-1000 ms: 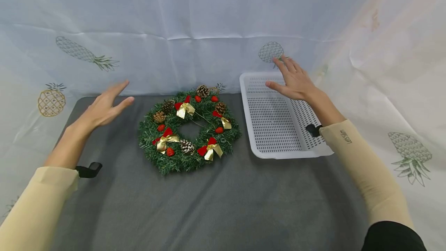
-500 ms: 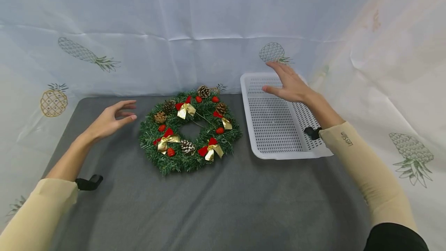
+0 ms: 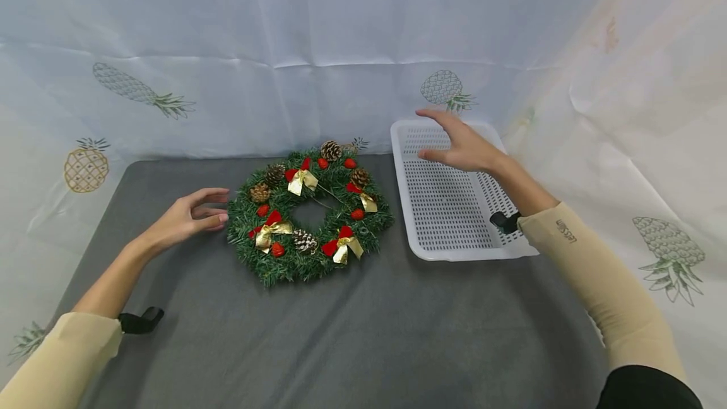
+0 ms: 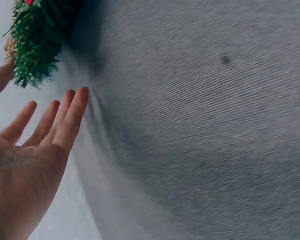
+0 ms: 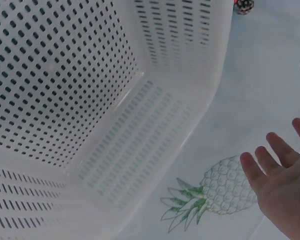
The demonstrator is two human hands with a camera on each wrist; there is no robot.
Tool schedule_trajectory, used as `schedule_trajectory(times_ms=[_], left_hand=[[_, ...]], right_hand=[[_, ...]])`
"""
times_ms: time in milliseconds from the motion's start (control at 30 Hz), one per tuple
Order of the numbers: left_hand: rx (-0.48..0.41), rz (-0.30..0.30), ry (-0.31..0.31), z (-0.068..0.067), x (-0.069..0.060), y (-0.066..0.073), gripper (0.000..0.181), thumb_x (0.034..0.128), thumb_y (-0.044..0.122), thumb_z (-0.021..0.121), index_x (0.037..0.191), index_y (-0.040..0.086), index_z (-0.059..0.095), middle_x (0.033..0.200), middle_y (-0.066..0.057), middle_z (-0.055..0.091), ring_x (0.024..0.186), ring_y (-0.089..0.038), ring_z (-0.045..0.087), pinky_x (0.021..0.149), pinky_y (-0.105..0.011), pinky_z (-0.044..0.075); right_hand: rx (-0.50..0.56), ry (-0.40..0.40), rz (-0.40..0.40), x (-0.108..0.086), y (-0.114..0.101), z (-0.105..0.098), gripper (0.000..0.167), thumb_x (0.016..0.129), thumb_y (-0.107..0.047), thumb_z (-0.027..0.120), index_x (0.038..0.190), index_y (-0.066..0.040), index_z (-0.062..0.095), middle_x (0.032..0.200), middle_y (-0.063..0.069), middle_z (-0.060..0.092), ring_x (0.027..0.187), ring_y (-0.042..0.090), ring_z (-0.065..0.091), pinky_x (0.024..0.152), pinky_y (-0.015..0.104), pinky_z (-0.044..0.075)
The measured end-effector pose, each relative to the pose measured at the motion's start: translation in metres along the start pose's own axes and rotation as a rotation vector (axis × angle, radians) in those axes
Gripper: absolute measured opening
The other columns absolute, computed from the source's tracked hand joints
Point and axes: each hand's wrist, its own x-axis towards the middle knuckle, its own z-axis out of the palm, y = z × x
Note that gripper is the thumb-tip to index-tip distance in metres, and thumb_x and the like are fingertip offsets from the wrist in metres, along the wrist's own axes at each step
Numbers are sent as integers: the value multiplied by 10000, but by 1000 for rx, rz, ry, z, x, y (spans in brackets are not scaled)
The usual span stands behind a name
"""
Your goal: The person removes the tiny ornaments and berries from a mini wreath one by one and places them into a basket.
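A green Christmas wreath with pine cones, red berries and gold-and-red bows lies flat on the grey cloth. At its left edge is my left hand, fingers loosely bent; whether the fingertips touch the needles I cannot tell. In the left wrist view, the left hand has its palm bare and fingers spread below the wreath. My right hand hovers over the white perforated basket, thumb and fingers apart, holding nothing. The right wrist view shows the right hand beside the basket.
The grey cloth covers the table in front of the wreath and basket. Behind and to the sides hangs a white curtain printed with pineapples. The basket stands just right of the wreath, near the curtain.
My left hand has come down and right to the wreath's left edge, its fingers bending more. The right hand has shifted slightly left and lower over the basket. Wreath and basket have stayed put.
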Motion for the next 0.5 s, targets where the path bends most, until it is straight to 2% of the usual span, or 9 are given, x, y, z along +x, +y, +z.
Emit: schedule_trajectory(times_ms=[67, 167, 300, 500], left_hand=[[-7, -13, -8, 4, -2, -2, 687, 1092, 101, 661, 1658, -68, 310, 1611, -231, 450, 1158, 166, 644, 898, -232, 665], [-3, -30, -19, 9, -4, -2, 710, 1087, 105, 667, 1670, -48, 291, 1646, -330, 391, 1155, 185, 627, 890, -204, 653], [30, -45, -10, 15, -7, 0, 723, 1083, 126, 676, 1679, -18, 294, 1668, -337, 385, 1146, 206, 608, 903, -154, 616], [62, -38, 24, 20, -11, -3, 737, 1076, 136, 684, 1693, 11, 301, 1690, -363, 347, 1160, 219, 579, 920, -87, 559]], right_hand=[[22, -5, -13, 0, -4, 3, 869, 1016, -319, 765, 1730, -169, 294, 1813, 93, 271, 1704, 380, 196, 1372, 683, 164], [60, -11, -41, -1, -10, 6, 851, 1013, -283, 772, 1721, -156, 316, 1803, 84, 297, 1688, 371, 250, 1362, 654, 239], [107, -28, -69, -1, -20, 11, 820, 1019, -257, 766, 1709, -137, 339, 1791, 77, 324, 1675, 350, 287, 1344, 611, 313], [176, -54, -88, 3, -32, 16, 781, 1028, -237, 759, 1694, -119, 370, 1779, 72, 351, 1673, 348, 293, 1343, 618, 315]])
